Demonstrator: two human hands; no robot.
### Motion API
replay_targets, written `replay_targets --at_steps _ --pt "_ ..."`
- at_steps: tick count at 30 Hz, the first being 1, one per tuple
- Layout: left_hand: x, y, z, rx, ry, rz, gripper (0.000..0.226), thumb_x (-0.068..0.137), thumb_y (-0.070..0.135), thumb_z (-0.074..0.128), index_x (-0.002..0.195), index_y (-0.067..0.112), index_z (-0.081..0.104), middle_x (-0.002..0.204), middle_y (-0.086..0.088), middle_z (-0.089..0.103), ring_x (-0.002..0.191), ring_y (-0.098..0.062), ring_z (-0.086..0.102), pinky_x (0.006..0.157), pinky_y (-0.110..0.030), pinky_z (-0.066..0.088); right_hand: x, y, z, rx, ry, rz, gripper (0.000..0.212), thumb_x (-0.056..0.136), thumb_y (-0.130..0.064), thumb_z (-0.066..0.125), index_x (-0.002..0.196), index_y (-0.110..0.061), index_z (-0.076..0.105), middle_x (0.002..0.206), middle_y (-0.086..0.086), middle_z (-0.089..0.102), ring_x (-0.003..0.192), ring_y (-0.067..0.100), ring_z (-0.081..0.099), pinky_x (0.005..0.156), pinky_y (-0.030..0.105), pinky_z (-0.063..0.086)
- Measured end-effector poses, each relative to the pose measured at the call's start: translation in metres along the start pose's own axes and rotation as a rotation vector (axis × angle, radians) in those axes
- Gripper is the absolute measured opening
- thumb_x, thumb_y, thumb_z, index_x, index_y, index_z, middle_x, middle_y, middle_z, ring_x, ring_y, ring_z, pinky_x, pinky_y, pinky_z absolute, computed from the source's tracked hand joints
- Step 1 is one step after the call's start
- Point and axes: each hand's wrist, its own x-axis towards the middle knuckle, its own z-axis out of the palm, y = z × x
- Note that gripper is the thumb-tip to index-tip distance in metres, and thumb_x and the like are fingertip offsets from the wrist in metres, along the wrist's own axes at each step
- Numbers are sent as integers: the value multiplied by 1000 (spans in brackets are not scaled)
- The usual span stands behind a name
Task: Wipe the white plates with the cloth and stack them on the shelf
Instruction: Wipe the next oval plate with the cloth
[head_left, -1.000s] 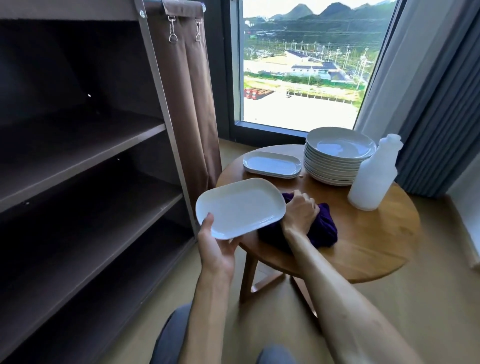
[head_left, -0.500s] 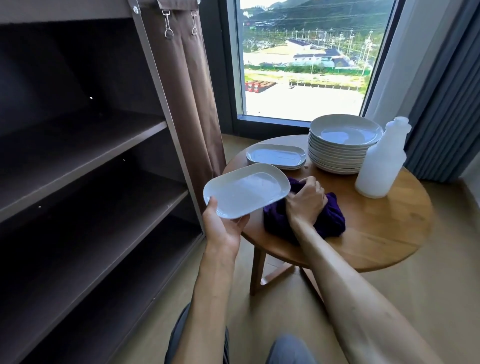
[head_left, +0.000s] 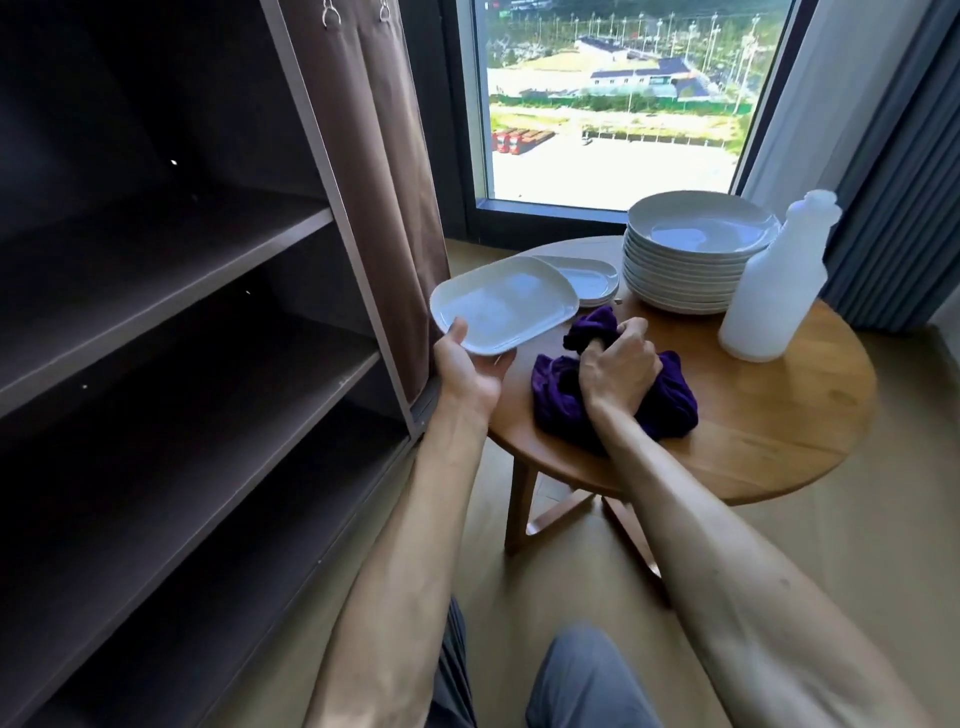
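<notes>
My left hand (head_left: 467, 366) holds a white rectangular plate (head_left: 506, 304) by its near edge, level above the left rim of the round wooden table (head_left: 769, 436). My right hand (head_left: 618, 366) grips the purple cloth (head_left: 670, 405), which lies bunched on the table beside the plate. Behind the held plate lie more rectangular plates (head_left: 589, 280). A tall stack of round white plates (head_left: 696, 254) stands at the table's back. The dark brown shelf unit (head_left: 171, 312) at left has bare boards.
A white plastic bottle (head_left: 774, 291) stands on the table right of the round stack. A brown curtain (head_left: 384, 171) hangs at the shelf unit's right edge. A window and grey curtains are behind the table. My knees show at the bottom.
The view has drawn closer to the table. My right hand has gathered the cloth tighter and pulled a fold up. The plate in my left hand has stayed near the table's left rim.
</notes>
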Motion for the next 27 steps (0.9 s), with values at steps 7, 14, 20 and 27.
replay_targets --at_steps 7,14,20,27 --pt "11 -9 -2 44 -39 -11 41 105 26 42 140 10 54 134 -22 62 118 -39 59 97 -46 51 25 -42 -32 580 159 338 20 85 -19 61 100 -6 59 91 2 66 83 20 61 79 27 45" --pt "5 -20 9 154 -67 87 49 103 53 46 139 21 58 129 -12 69 118 -31 65 103 -48 53 15 -111 -46 362 -587 -220 15 77 -24 71 90 -17 70 84 -5 68 82 11 64 71 20 47" --pt "-2 -21 3 15 -73 64 39 98 39 49 123 14 65 114 -17 72 106 -33 68 91 -44 58 -18 -68 -32 135 -184 -84 16 86 -33 69 76 -21 73 88 10 64 86 22 62 78 30 47" --pt "-13 -29 -2 138 -186 240 26 102 19 44 104 17 70 96 -8 75 95 -26 71 99 -48 53 -29 -51 -16 181 -439 246 121 58 -81 74 155 -24 28 148 18 44 140 36 42 116 51 36"
